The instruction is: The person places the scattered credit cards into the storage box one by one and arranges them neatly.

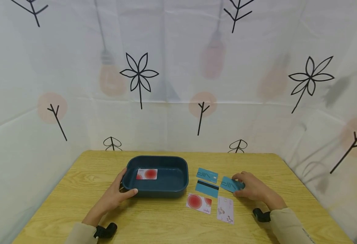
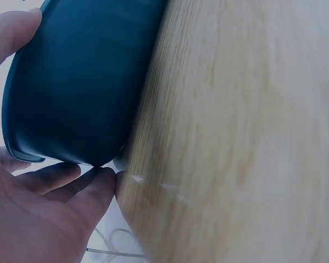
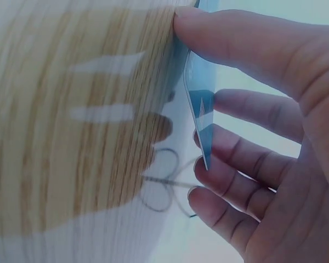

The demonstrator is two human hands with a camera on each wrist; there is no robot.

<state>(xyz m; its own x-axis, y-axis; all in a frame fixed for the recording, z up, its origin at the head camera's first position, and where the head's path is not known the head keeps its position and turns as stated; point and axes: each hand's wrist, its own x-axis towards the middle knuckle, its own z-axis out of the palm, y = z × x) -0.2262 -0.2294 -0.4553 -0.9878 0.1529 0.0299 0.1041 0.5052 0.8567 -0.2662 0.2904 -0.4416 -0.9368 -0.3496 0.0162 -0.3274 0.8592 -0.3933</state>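
My left hand (image 1: 116, 192) grips the left end of a dark blue plastic basin (image 1: 163, 194), thumb at its front rim and fingers along its side. In the left wrist view the fingertips press against the basin's outer wall (image 2: 82, 82). A white card with red circles (image 1: 147, 174) lies inside the basin. To the right, my right hand (image 1: 251, 187) pinches a blue VIP card (image 1: 231, 184) by its edges between thumb and fingers. In the right wrist view this card (image 3: 200, 104) is seen nearly edge-on, tilted, close over the tabletop.
Left of the held card lie another blue VIP card (image 1: 207, 175) and a blue card with a black stripe (image 1: 207, 188). Nearer me are a white card with red circles (image 1: 199, 203) and a pale pink card (image 1: 225, 210). A patterned cloth (image 1: 172, 128) hangs behind the wooden table (image 1: 154, 223).
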